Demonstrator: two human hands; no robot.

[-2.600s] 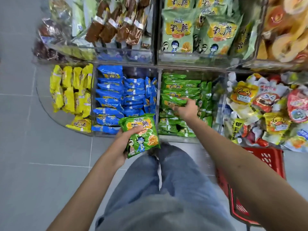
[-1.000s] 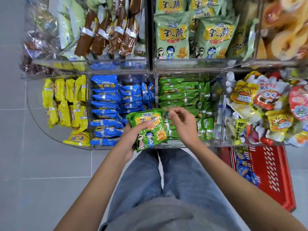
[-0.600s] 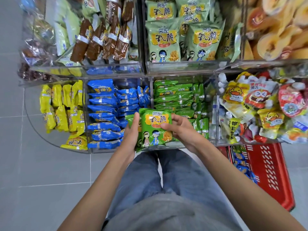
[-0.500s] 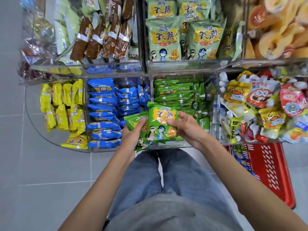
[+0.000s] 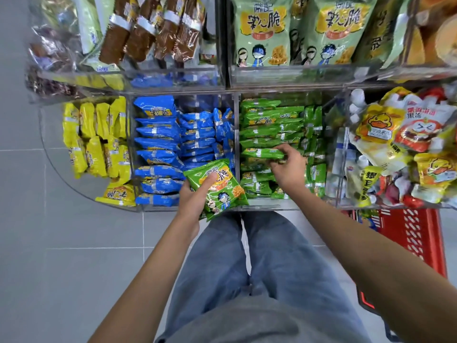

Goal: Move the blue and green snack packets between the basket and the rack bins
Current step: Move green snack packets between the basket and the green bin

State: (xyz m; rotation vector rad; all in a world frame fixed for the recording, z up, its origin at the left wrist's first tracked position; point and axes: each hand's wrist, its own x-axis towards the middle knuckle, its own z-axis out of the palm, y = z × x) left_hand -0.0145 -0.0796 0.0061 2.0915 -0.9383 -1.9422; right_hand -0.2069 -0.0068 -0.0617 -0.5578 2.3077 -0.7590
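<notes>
Inside green bin (image 5: 272,206), packet (image 5: 261,153) pinched between right fingers (image 5: 289,152)

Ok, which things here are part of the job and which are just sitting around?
Job: left hand holding a green snack packet; right hand gripping a second green packet in the green bin; blue packets; red basket.
Lying about: yellow packets; brown bars; duck pouches; large pale-green bags.
</notes>
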